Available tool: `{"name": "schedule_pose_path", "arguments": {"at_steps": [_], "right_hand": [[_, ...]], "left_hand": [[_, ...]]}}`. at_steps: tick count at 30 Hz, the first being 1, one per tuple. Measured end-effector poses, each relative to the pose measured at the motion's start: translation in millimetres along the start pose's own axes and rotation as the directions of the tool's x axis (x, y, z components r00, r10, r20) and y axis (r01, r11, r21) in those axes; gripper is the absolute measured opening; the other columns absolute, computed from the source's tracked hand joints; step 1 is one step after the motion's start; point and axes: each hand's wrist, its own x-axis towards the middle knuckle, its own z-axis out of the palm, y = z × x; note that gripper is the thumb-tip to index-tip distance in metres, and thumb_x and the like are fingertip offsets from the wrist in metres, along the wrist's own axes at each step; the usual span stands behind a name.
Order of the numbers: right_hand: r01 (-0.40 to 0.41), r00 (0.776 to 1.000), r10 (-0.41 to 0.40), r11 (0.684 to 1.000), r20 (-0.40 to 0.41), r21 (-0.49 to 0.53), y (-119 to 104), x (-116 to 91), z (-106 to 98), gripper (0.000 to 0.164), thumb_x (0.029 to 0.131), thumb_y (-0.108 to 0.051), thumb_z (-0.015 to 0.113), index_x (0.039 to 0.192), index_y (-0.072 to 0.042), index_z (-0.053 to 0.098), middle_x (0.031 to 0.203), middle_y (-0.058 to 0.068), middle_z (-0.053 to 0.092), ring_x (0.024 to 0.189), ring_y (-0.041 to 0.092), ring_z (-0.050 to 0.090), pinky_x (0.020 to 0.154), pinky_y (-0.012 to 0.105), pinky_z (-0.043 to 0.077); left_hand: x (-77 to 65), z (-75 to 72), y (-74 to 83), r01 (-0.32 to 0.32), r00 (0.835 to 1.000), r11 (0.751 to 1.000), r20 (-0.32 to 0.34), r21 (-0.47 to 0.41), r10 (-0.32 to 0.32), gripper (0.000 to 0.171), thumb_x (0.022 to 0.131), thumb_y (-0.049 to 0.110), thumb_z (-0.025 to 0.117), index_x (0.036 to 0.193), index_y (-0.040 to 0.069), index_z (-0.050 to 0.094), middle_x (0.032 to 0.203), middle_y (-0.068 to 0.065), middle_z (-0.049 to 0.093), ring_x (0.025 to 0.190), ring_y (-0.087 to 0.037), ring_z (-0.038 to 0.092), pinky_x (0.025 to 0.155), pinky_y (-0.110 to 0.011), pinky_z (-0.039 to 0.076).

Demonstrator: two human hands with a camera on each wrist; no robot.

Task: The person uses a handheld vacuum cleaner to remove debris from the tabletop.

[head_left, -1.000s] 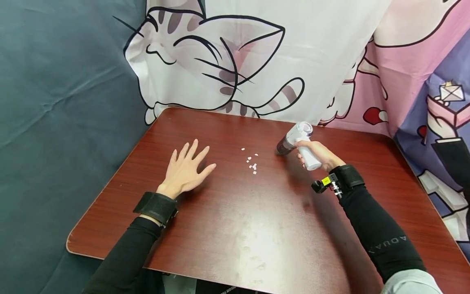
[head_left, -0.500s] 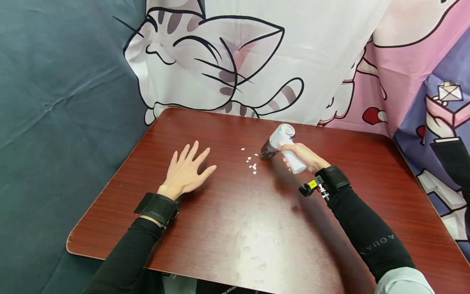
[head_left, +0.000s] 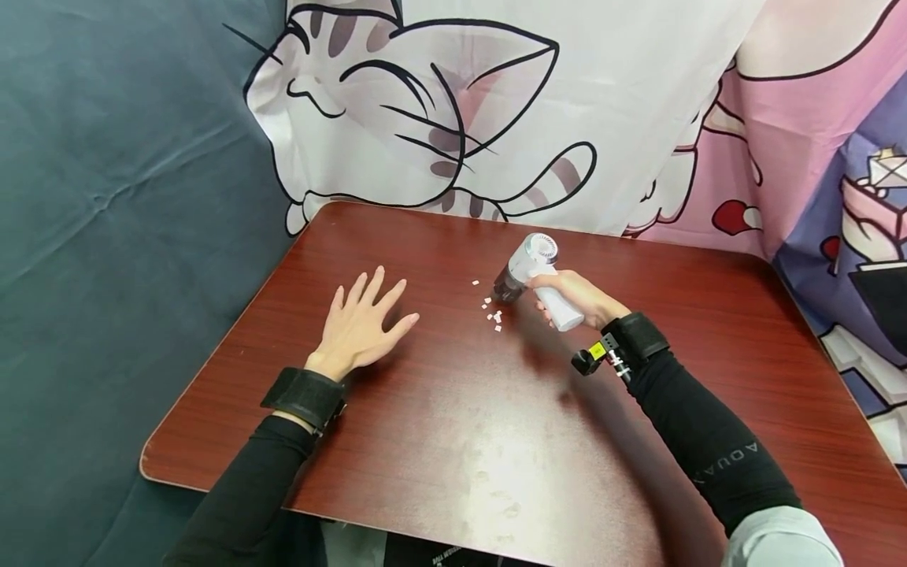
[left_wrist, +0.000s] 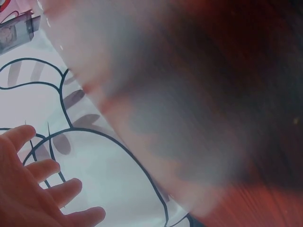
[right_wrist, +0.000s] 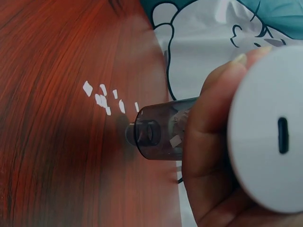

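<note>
My right hand [head_left: 577, 295] grips the white handle of a small handheld vacuum cleaner [head_left: 533, 250]. Its smoky clear nozzle end points down and left, close to several white paper scraps [head_left: 496, 317] on the table. In the right wrist view, a pale scrap shows inside the clear cup [right_wrist: 165, 130], and the loose paper bits [right_wrist: 102, 100] lie just past its mouth. My left hand [head_left: 357, 327] is spread with straight fingers at the table's left side and holds nothing. In the left wrist view its fingers [left_wrist: 66, 191] show against the cat-print cloth.
The reddish-brown table [head_left: 425, 425] has a rounded left corner. A white cloth with a cat drawing [head_left: 397, 118] hangs behind its back edge, a teal cloth [head_left: 127, 236] at the left. A pink and blue printed cloth [head_left: 794, 157] hangs at the right.
My right hand has carried the vacuum cleaner left, bringing its nozzle beside the paper scraps. The left hand stays in place. The head view has shifted slightly.
</note>
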Motion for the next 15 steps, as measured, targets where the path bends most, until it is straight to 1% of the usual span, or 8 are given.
{"name": "schedule_pose_path", "arguments": {"at_steps": [1, 3, 5, 8, 10, 13, 15], "right_hand": [[0.029, 1.0, -0.029, 0.999, -0.002, 0.012, 2.7, -0.4, 0.3, 0.027, 0.093, -0.026, 0.058, 0.099, -0.001, 0.05, 0.068, 0.008, 0.055, 0.053, 0.016, 0.052, 0.048, 0.028, 0.045], [0.038, 0.999, -0.038, 0.999, 0.011, 0.019, 1.9, 0.4, 1.9, 0.03, 0.093, -0.028, 0.06, 0.101, -0.001, 0.05, 0.069, 0.007, 0.055, 0.053, 0.015, 0.053, 0.048, 0.028, 0.045], [0.001, 1.0, -0.001, 1.0, -0.002, -0.005, -1.7, 2.7, 5.4, 0.034, 0.093, -0.03, 0.06, 0.102, 0.001, 0.049, 0.069, 0.008, 0.054, 0.052, 0.017, 0.052, 0.047, 0.029, 0.046], [-0.026, 1.0, 0.026, 1.0, 0.012, -0.001, -3.8, 4.7, 9.5, 0.031, 0.094, -0.028, 0.058, 0.105, -0.001, 0.048, 0.069, 0.009, 0.053, 0.051, 0.018, 0.05, 0.047, 0.03, 0.045], [-0.024, 1.0, 0.024, 1.0, 0.017, -0.004, -2.8, 5.6, 12.0, 0.032, 0.093, -0.029, 0.059, 0.105, -0.001, 0.048, 0.069, 0.009, 0.053, 0.05, 0.017, 0.05, 0.047, 0.029, 0.045], [0.004, 1.0, -0.004, 1.0, 0.024, -0.022, 0.4, 5.0, 15.4, 0.034, 0.092, -0.03, 0.06, 0.104, 0.0, 0.048, 0.069, 0.009, 0.053, 0.05, 0.016, 0.05, 0.046, 0.028, 0.044], [0.004, 0.999, -0.002, 0.999, 0.04, -0.041, -0.2, 4.3, 16.6, 0.034, 0.091, -0.03, 0.06, 0.103, 0.0, 0.049, 0.068, 0.009, 0.054, 0.05, 0.017, 0.052, 0.046, 0.031, 0.045]], "left_hand": [[0.2, -0.5, 0.0, 0.001, 1.0, 1.0, 0.001, 0.001, -0.001, 0.078, 0.088, 0.075, 0.028, 0.151, 0.029, 0.029, 0.158, -0.009, 0.014, 0.143, -0.034, 0.01, 0.109, -0.06, 0.007], [0.7, -1.2, 0.3, 0.004, 1.0, 1.0, 0.002, -0.001, -0.004, 0.078, 0.088, 0.075, 0.027, 0.151, 0.029, 0.029, 0.158, -0.009, 0.014, 0.143, -0.033, 0.01, 0.109, -0.06, 0.006], [1.0, -1.8, 1.0, -0.001, 1.0, 1.0, 0.004, -0.007, 0.001, 0.078, 0.089, 0.074, 0.028, 0.151, 0.028, 0.029, 0.158, -0.01, 0.014, 0.143, -0.034, 0.01, 0.109, -0.06, 0.005], [1.5, -1.2, 1.5, -0.005, 1.0, 1.0, 0.007, -0.008, 0.005, 0.078, 0.089, 0.074, 0.028, 0.152, 0.028, 0.029, 0.158, -0.01, 0.013, 0.143, -0.034, 0.01, 0.109, -0.06, 0.005], [1.4, -0.8, 1.8, -0.005, 1.0, 1.0, 0.009, -0.007, 0.005, 0.078, 0.088, 0.075, 0.028, 0.152, 0.028, 0.029, 0.158, -0.009, 0.013, 0.143, -0.034, 0.01, 0.109, -0.06, 0.005], [1.2, 0.4, 1.5, -0.001, 1.0, 1.0, 0.009, -0.006, 0.001, 0.079, 0.088, 0.075, 0.028, 0.151, 0.029, 0.029, 0.158, -0.009, 0.013, 0.143, -0.033, 0.01, 0.109, -0.06, 0.006], [0.8, 0.7, 1.1, 0.001, 1.0, 1.0, 0.009, -0.009, -0.001, 0.079, 0.088, 0.075, 0.028, 0.151, 0.029, 0.03, 0.158, -0.009, 0.014, 0.143, -0.033, 0.01, 0.109, -0.06, 0.006]]}}
